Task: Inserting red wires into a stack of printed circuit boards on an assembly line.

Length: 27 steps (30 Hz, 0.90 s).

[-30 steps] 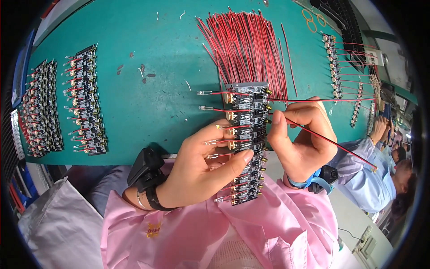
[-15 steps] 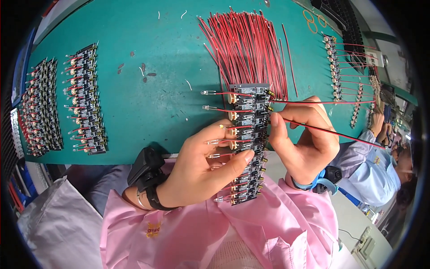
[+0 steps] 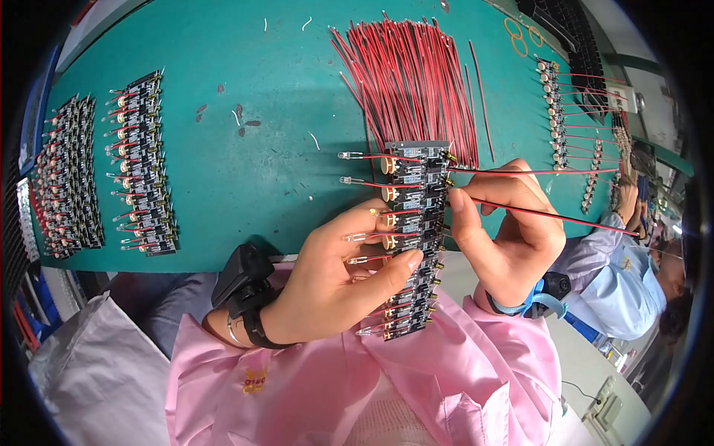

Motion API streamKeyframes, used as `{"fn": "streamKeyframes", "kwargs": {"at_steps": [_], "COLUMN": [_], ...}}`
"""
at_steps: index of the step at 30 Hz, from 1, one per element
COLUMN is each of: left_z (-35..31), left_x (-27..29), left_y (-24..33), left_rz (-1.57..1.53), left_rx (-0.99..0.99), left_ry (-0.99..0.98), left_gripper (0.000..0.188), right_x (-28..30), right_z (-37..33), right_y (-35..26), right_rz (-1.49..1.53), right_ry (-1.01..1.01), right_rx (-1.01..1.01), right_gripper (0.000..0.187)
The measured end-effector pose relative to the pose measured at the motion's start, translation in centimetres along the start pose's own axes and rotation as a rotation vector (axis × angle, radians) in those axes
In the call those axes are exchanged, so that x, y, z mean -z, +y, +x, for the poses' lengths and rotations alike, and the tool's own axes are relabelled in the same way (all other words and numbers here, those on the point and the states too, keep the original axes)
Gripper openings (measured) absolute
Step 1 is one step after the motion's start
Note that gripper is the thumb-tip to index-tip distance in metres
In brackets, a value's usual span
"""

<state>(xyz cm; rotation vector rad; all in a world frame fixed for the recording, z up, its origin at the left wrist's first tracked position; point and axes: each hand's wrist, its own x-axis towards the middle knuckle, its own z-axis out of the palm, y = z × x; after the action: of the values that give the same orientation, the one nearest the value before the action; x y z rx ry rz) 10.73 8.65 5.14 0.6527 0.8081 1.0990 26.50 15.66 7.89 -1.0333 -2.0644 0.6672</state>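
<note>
Green table (image 3: 282, 89): wire pile (image 3: 409, 82) being left; at near end, circuit strip (image 3: 422, 221) being gripped by left hand (image 3: 335, 275); top wire (image 3: 565, 172) being judged fitted; next wire (image 3: 580, 222) being pinched by right hand (image 3: 513, 230); lower right edge (image 3: 427, 286) being left unwired.

Yellow rubber bands (image 3: 518, 37), upper right | white slivers (image 3: 314, 141), green tabletop (image 3: 260, 186) | perhaps a keyboard (image 3: 571, 44), dark rim | blue-clad co-worker (image 3: 625, 286), right

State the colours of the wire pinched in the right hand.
The wire is red and black, clearest in the head view.
</note>
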Motion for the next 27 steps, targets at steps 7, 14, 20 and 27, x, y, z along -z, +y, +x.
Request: {"fn": "streamKeyframes", "kwargs": {"at_steps": [7, 14, 20, 27], "left_z": [-0.1, -0.1, 0.2, 0.0], "left_x": [0.0, -0.1, -0.3, -0.1], "left_y": [-0.1, 0.0, 0.9, 0.8], "left_rz": [0.014, 0.003, -0.001, -0.007], "left_rx": [-0.049, -0.027, 0.106, 0.117], "left_ry": [-0.013, 0.006, 0.013, 0.060], "left_gripper": [0.026, 0.026, 0.027, 0.027], "right_x": [0.1, 0.1, 4.3, 2.5], "right_z": [0.2, 0.2, 0.4, 2.2], "right_y": [-0.6, -0.2, 1.1, 6.2], "right_rz": [-0.035, -0.013, 0.090, -0.375], "right_ry": [0.008, -0.047, -0.113, -0.019], "right_rx": [-0.024, -0.026, -0.352, -0.378], "right_gripper": [0.013, 0.012, 0.014, 0.009]}}
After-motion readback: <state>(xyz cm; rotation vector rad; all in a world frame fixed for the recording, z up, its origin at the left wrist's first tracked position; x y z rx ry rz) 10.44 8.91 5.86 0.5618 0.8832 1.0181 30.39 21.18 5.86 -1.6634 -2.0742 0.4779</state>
